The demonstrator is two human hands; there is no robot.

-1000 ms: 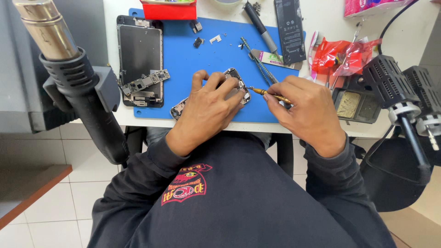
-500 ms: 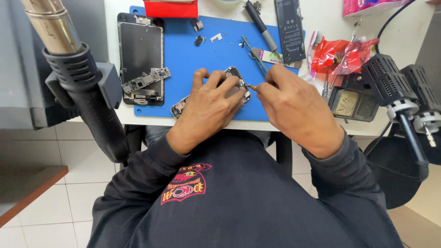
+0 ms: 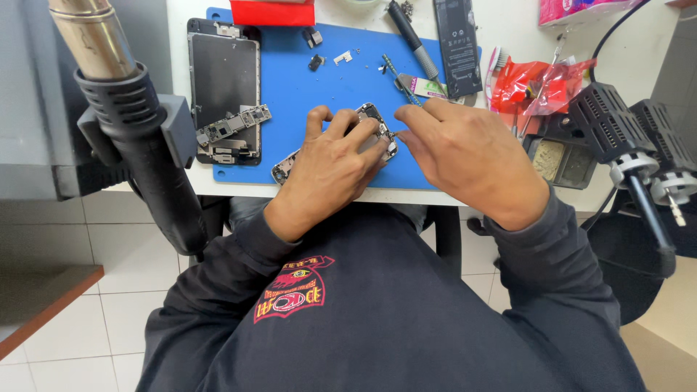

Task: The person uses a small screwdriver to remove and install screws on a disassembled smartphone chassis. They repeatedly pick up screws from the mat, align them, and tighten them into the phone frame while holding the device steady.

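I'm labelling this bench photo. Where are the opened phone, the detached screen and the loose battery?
opened phone (image 3: 284,166), head view, lower left corner
detached screen (image 3: 221,72), head view, dark glass middle
loose battery (image 3: 457,45), head view, black face

The left hand (image 3: 330,163) lay over most of the open phone (image 3: 377,129), so only its two ends showed. The right hand (image 3: 465,156) hid whatever its fingertips pinched; it was too small to tell. The red box (image 3: 272,11), the black battery (image 3: 457,43) and the pink pack (image 3: 573,9) were cut off by the top edge. The tiny parts (image 3: 343,56) on the blue mat (image 3: 290,87) were too small to name
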